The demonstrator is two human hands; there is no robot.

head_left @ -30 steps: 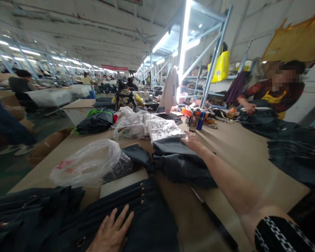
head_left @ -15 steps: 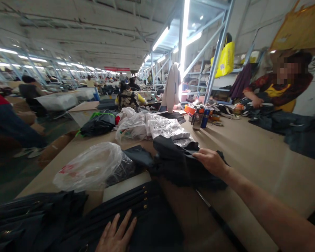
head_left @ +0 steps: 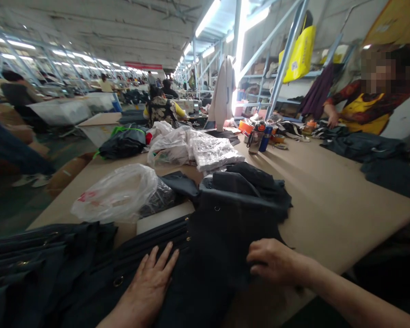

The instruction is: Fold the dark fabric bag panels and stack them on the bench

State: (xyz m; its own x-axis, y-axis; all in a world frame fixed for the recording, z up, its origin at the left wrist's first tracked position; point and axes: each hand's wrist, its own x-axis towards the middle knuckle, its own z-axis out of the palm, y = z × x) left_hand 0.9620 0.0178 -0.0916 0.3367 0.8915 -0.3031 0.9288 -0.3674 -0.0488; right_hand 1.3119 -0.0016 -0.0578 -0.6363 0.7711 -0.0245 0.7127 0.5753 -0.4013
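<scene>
My right hand (head_left: 273,263) grips the near edge of a dark garment piece (head_left: 232,218) that stretches from the pile at mid-table down toward me. My left hand (head_left: 150,282) lies flat, fingers spread, on a dark navy garment with small brass studs (head_left: 146,255) at the table's near edge. The pulled piece overlaps that navy garment. More dark fabric (head_left: 37,259) is heaped at my near left.
A clear plastic bag (head_left: 118,193) lies left of the pile, more bagged items (head_left: 194,150) behind it. Two bottles (head_left: 259,139) stand mid-table. A person in a yellow apron (head_left: 365,107) handles dark cloth (head_left: 365,146) at the far right. The brown tabletop (head_left: 328,191) runs right.
My right hand took hold of the dark piece at the mid-table pile and dragged it toward me, over the navy garment. My left hand stayed flat on that garment.
</scene>
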